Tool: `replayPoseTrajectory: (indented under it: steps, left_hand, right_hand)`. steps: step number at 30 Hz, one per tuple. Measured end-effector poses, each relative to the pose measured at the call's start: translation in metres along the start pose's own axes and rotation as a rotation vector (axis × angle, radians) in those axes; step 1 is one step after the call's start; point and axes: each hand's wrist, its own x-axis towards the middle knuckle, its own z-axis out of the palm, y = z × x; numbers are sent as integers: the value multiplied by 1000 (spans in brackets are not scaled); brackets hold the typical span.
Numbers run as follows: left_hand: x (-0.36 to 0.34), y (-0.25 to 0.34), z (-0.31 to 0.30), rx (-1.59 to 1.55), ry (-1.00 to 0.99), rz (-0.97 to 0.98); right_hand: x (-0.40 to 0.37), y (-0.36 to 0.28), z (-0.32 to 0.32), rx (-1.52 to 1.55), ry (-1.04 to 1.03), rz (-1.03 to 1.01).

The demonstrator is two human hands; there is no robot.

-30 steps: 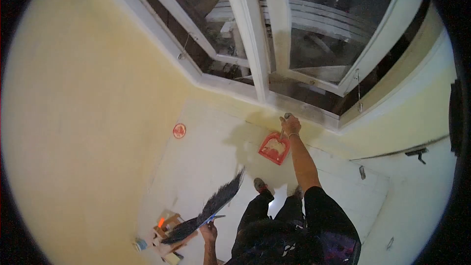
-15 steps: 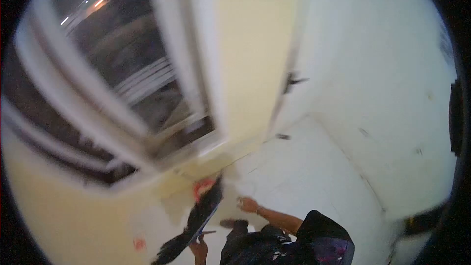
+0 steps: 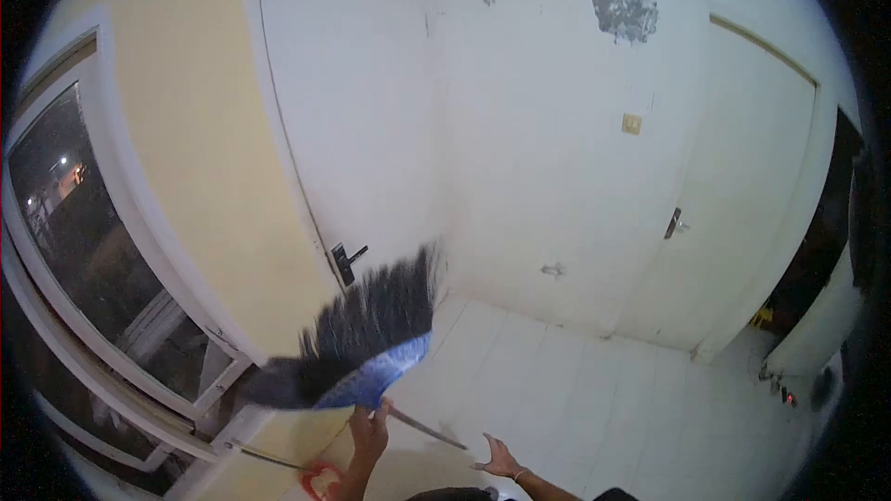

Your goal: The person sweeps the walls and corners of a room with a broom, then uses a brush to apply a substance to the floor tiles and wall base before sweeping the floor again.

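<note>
My left hand (image 3: 369,429) is closed round a broom (image 3: 394,364) just below its blue head. The black bristles point up and fan out toward the left, in front of the wall and door. From my grip the thin handle slants down to the right. Near the handle's lower end is my right hand (image 3: 501,459), its fingers apart and nothing in them. A small gap seems to separate it from the handle.
A white door (image 3: 353,111) with a black handle stands ahead, and another door (image 3: 742,167) is at the right. On the left is a glazed window (image 3: 111,250). White floor tiles (image 3: 557,390) spread below. A red-and-white object (image 3: 322,482) lies low beside my left forearm.
My view has swung up and to the right, bringing both doors into sight. The broom has turned, its bristles now facing upward. My left hand still grips it.
</note>
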Motion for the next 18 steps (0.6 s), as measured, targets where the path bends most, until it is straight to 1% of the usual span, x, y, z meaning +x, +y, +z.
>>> replayPoseTrajectory:
  steps: [2, 3, 4, 6, 7, 9, 10, 13, 15, 16, 17, 18]
  left_hand:
    - [18, 40, 51, -223, -6, 29]
    - [25, 48, 73, -261, -64, -47]
    - [35, 55, 98, -299, -122, -117]
    - [51, 81, 143, -443, -167, -21]
    - [60, 89, 161, -424, -212, -2]
    - [84, 104, 194, -389, -311, 41]
    - [93, 117, 208, -418, -325, 43]
    - [127, 158, 246, -517, -393, 66]
    - [153, 169, 274, -589, -435, 44]
    - [169, 170, 285, -625, -457, 33]
    - [185, 168, 293, -611, -468, 86]
    - [201, 167, 300, -617, -481, 82]
  right_hand:
    - [-7, 29, -26, -61, 193, -57]
    - [-12, 40, -36, -66, 260, 0]
    - [-13, 49, -54, -87, 379, 11]
    - [-28, 57, -85, -116, 606, 41]
    - [-43, 31, -115, -232, 688, 133]
    - [-49, 63, -138, -218, 727, 87]
    - [-50, 69, -149, -209, 749, 66]
    - [-66, 62, -174, 111, 786, -31]
    - [-74, 57, -181, 166, 726, 30]
    - [-66, 59, -178, 193, 697, 59]
    - [-57, 70, -164, 276, 668, 101]
    - [-52, 83, -145, 359, 639, 146]
